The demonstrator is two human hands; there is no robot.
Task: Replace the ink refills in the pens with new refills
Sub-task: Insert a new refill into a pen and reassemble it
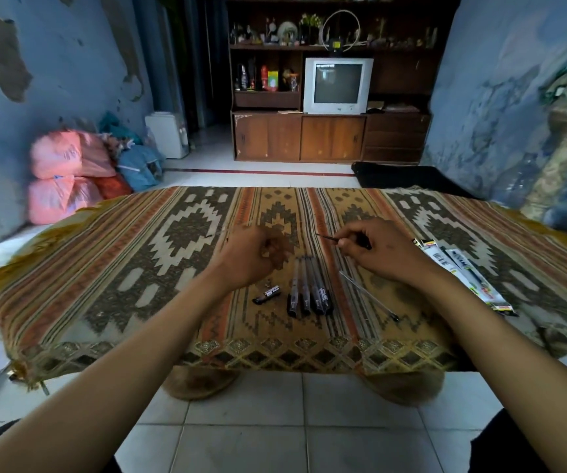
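Note:
Several black-capped clear pens (309,288) lie side by side on the patterned mat (121,268), between my forearms. A loose black pen cap (267,294) lies just left of them. To their right a clear pen barrel (367,295) lies slanted on the mat. My left hand (253,254) hovers above the mat with curled fingers pinching a thin, blurred refill (220,232) that points left. My right hand (374,249) pinches a dark pen tip piece (330,237) with a fine point sticking out to the left.
Refill packets (463,268) lie on the mat at the right. My feet (203,382) poke out under the mat's near edge on the white tiled floor. Pink and blue bags (70,172) stand far left; a cabinet with a TV (336,85) stands at the back.

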